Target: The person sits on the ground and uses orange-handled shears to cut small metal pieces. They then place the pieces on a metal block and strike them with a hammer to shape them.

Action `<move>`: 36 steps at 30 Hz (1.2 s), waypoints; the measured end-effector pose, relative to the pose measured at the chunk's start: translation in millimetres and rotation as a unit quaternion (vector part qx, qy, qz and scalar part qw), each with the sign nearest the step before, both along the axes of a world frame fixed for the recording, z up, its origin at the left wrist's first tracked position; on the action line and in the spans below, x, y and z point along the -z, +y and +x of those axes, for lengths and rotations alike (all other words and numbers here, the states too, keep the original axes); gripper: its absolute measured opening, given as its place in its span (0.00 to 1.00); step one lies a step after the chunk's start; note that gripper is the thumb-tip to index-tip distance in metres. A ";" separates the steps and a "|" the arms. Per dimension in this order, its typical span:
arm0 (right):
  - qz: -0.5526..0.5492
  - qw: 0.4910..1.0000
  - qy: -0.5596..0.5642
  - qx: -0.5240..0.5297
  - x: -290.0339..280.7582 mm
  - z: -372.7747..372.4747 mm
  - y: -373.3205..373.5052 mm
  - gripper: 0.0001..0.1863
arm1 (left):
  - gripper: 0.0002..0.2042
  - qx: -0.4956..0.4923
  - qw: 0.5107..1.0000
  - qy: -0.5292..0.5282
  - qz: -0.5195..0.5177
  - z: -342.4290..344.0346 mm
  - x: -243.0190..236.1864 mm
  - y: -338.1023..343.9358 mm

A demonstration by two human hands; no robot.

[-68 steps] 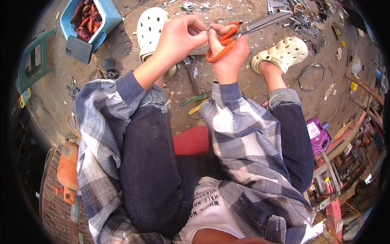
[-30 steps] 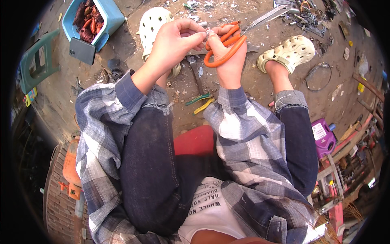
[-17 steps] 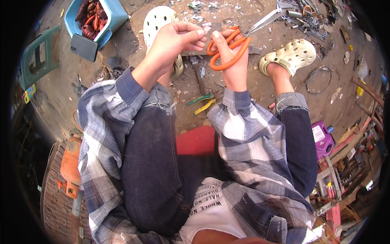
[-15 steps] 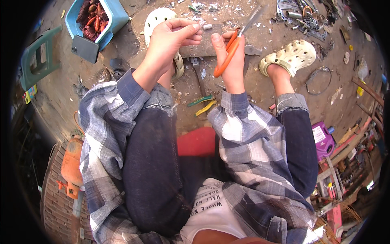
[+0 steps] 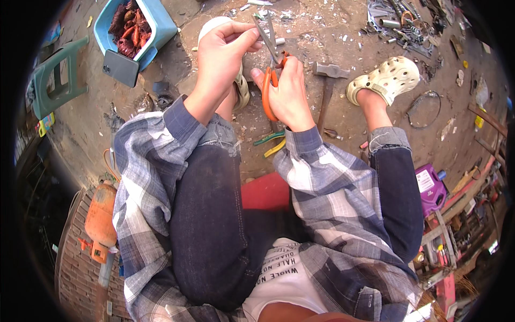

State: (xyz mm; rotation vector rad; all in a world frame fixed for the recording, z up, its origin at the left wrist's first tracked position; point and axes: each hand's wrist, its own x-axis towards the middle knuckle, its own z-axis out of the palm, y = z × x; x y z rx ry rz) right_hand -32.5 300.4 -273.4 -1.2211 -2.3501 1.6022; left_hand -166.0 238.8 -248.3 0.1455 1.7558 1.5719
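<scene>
Scissors [image 5: 273, 55] with orange handles rest in my right hand [image 5: 291, 96] above littered ground [image 5: 70, 142], blades parted beside my pinched left hand [image 5: 222, 52], its contents unclear, and seem light, stiff and slick-bladed, best gripped by the handles.

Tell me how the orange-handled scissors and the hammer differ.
The scissors are held up in the right hand; the hammer lies on the ground.
The scissors have looped orange handles; the hammer has one straight brown handle.
The scissors end in two slim blades, spread apart; the hammer ends in a single thick, blunt head set across its handle.
Both have grey metallic working ends.
</scene>
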 end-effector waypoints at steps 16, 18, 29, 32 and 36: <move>0.000 0.999 -0.035 0.036 -5.8 -3.7 0.8 0.31 | 0.09 0.008 0.996 0.082 -0.033 3.0 -2.3 15.3; 0.022 0.999 -0.036 0.033 -3.3 -2.1 1.0 0.29 | 0.09 0.036 0.994 0.089 -0.055 0.5 -3.7 14.1; -0.420 0.814 0.303 0.265 -23.8 -7.9 28.0 0.11 | 0.08 0.136 0.868 0.478 -0.005 8.7 -6.0 8.9; -0.379 0.824 0.334 0.256 -25.8 -6.6 34.7 0.09 | 0.09 0.160 0.853 0.495 0.039 7.7 -14.3 10.5; -0.370 0.817 0.348 0.273 -27.2 -1.6 39.5 0.11 | 0.07 0.180 0.848 0.495 0.063 9.4 -16.4 15.7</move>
